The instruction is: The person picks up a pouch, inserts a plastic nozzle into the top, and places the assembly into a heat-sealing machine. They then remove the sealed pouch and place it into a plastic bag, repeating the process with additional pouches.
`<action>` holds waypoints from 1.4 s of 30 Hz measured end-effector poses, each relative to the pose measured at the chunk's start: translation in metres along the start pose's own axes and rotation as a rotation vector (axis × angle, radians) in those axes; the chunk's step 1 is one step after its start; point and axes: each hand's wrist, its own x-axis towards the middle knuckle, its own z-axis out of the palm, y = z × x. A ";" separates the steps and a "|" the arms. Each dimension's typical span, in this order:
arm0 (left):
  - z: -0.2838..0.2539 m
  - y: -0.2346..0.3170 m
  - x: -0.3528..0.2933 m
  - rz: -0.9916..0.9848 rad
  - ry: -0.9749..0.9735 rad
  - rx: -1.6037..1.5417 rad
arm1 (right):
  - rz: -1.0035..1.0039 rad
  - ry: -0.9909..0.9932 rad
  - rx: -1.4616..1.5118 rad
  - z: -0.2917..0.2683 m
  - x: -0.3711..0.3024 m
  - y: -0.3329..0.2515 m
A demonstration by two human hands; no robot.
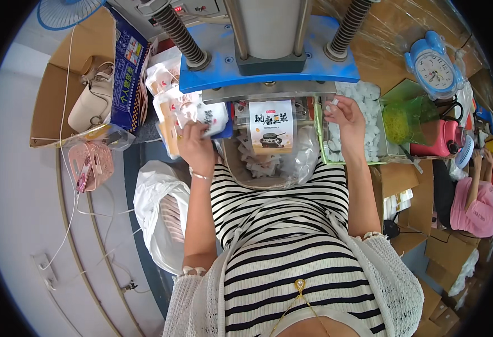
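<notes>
At the left, a stack of printed white-and-tan pouches (170, 115) lies beside the press. My left hand (196, 147) has its curled fingers on the upper pouch (215, 117); the thumb's grip is partly hidden. A flat printed pouch (272, 128) hangs upright in the middle, below the metal plate (269, 90) of a blue press (269, 53). To the right, my right hand (345, 117) pinches a small white plastic piece (334, 101). It is over the near left side of a box holding many similar white pieces (364, 101).
Between my lap and the press sits a bin (246, 181) with several pouches inside. A white plastic bag (159, 196) stands at the left, near a pink basket (92, 163). A blue clock (434, 67) and a pink appliance (437, 137) are at the right. Another person in pink (476, 208) is farther right.
</notes>
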 end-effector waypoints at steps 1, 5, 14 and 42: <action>0.001 -0.002 0.011 -0.001 0.056 -0.018 | 0.026 -0.021 0.026 0.001 -0.003 -0.003; -0.003 0.040 -0.006 0.156 0.119 0.170 | 0.019 -0.073 0.038 0.009 -0.009 -0.007; -0.046 0.101 -0.006 -0.183 -0.252 -0.270 | -0.032 -0.220 0.158 0.041 -0.028 0.002; 0.007 0.081 0.012 -0.038 0.182 0.072 | -0.535 0.025 -1.284 -0.014 0.031 0.035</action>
